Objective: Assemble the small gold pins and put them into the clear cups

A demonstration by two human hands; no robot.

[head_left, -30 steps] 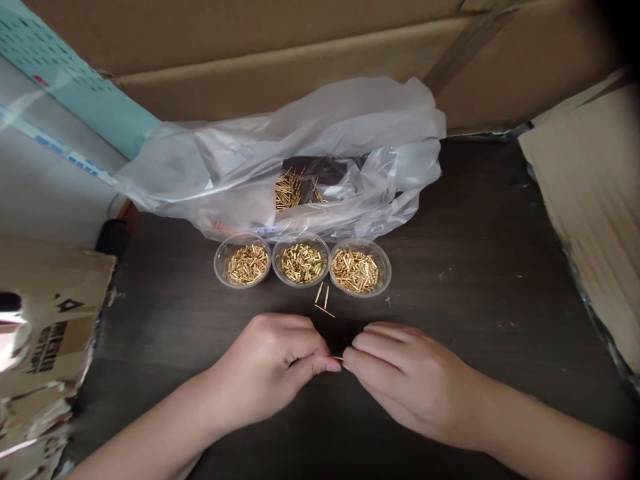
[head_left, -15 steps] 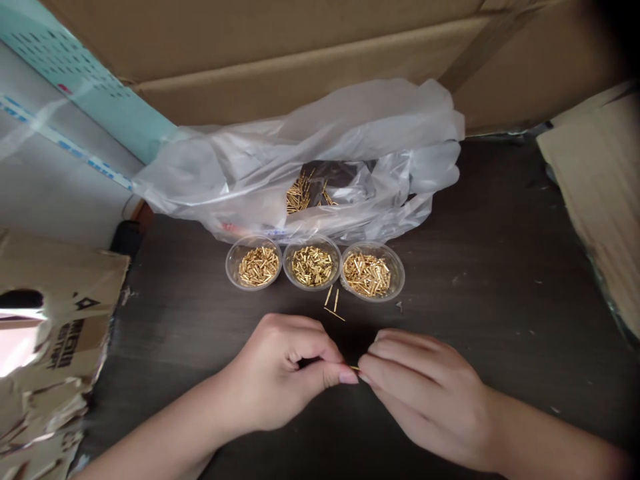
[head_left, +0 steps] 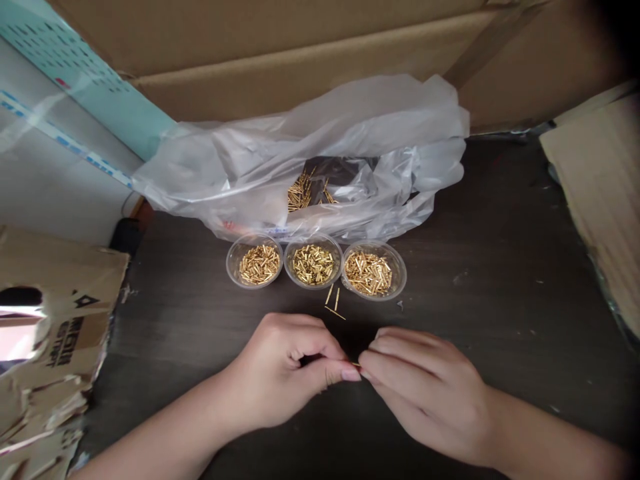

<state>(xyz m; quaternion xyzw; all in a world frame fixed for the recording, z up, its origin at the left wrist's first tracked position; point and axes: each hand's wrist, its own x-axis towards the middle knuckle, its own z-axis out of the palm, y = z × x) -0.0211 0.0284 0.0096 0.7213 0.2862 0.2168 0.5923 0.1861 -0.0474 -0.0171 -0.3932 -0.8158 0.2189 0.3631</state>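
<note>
A thin gold pin spans the small gap between my two hands, most of it hidden by the fingers. My left hand pinches one end between thumb and forefinger; my right hand grips the other end with its fingers pressed together. Beyond them, a few loose gold pins lie on the dark table. Three clear round cups stand in a row behind these: the left cup, the middle cup and the right cup all hold small gold pieces.
Behind the cups lies a crumpled clear plastic bag with more gold pins inside. A large cardboard box stands at the back. Torn cardboard is at the left, and another cardboard piece at the right.
My fingertips are slightly closer together, with less of the pin showing between them. The loose pins and cups look unmoved.
</note>
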